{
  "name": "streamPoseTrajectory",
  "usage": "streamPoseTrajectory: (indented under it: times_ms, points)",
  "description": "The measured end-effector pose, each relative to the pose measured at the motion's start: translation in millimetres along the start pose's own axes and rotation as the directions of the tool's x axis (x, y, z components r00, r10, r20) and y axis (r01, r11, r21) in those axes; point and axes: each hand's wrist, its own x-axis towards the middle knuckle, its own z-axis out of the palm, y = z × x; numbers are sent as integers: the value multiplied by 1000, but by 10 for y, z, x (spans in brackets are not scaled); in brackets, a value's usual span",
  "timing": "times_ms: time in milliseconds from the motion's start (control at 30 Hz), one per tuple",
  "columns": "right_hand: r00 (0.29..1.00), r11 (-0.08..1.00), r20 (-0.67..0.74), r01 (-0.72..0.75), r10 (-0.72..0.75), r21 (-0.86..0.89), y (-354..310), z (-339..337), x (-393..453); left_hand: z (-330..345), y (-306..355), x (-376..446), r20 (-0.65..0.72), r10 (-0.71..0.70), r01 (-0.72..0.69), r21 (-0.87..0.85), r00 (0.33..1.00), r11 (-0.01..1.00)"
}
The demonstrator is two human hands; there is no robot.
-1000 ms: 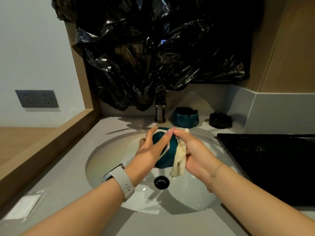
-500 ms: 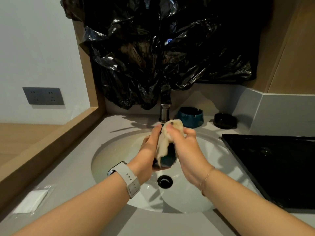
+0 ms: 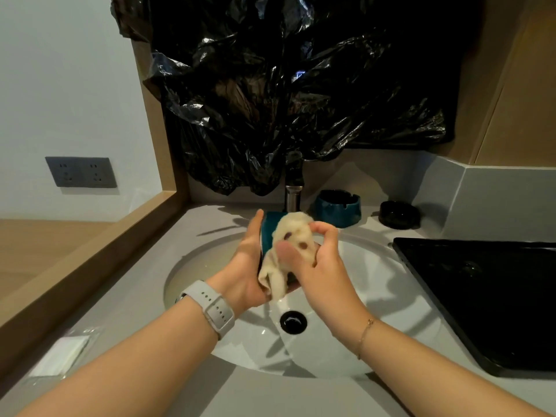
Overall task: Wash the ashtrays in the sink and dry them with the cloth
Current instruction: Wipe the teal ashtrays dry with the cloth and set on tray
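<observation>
counter [image 3: 99, 299]: grey, carries the sink; flat white packet [image 3: 58, 353] on its near-left corner.
sink [image 3: 376, 332]: white bowl, dark drain [image 3: 293, 321] in the middle, directly under the hands.
left hand [image 3: 251, 263]: grip wrapped around the teal ashtray [image 3: 269, 231], held tilted on edge above the bowl.
right hand [image 3: 320, 264]: grip pinching the cream cloth [image 3: 288, 245], pressed onto the ashtray face (thumb blurred, likely mid-wipe).
faucet [image 3: 293, 192]: behind the hands; can't tell whether water is running.
second teal ashtray [image 3: 337, 207]: on the counter beside the faucet, upright.
black ashtray [image 3: 397, 213]: farther right on the counter, near the black cooktop [image 3: 487, 296].
back: black plastic sheet [image 3: 285, 85] over the wall.
progress: one ashtray at the drying stage. Can't tell whether the other two are washed; judging partway, at least finish this wipe and set it down.
</observation>
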Motion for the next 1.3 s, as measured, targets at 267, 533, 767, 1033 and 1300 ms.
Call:
streamPoseTrajectory:
  times_ms: [267, 533, 767, 1033, 1300]
  points:
    - [997, 999, -65, 29, -27, 22, -38, -131, 43, 27, -12, -61, 52, 24, -29, 101, 998, 995]
    - [989, 987, 17, -148, 149, -64, -120, -213, 73, 71, -64, -43, 29, 187, -188, 93, 982, 978]
    - [976, 983, 126, -183, 180, 15, -125, -283, 107, 133, -147, -108, 29, 121, -124, 117, 992, 985]
    - [938, 967, 338, 11, 78, -255, -132, -311, 128, 13, 116, -133, 20, -185, 186, -108, 983, 977]
    - [974, 971, 131, -200, 182, 134, -125, -315, 162, 41, 5, -74, 67, 36, -53, 278, 997, 959]
